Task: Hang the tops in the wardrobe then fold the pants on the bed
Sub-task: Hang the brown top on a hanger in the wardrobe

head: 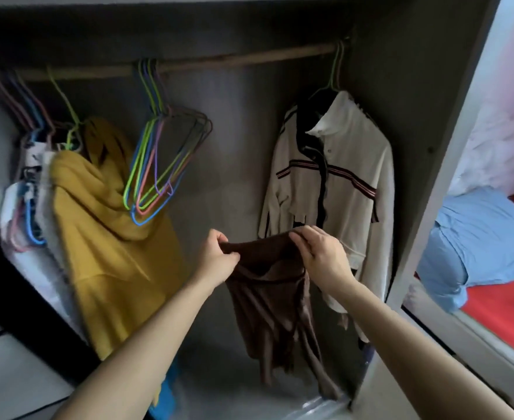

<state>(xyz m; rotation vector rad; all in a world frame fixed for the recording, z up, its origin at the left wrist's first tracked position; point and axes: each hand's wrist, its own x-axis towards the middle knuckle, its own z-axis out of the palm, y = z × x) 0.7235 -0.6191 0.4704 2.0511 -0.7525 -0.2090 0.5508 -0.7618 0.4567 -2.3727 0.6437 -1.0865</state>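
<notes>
Head view, item one: brown top (274, 292), held up before the open wardrobe (401, 86), low between a hanging white striped shirt (328, 177) and a yellow garment (98, 222). Its upper edge is pinched by left hand (219, 256) and right hand (319, 253), each with fingers and thumb closed on the cloth; judged light, limp and unbreakable, best taken at shoulders or neckline so a hanger can enter. Surroundings: wooden rail (234, 60) carrying a bunch of empty coloured hangers (165, 165); bed (498, 313) with red sheet at far right.

Arms outstretched; left hand (216, 258) and right hand (322, 256) pinch brown top (272, 307).
</notes>
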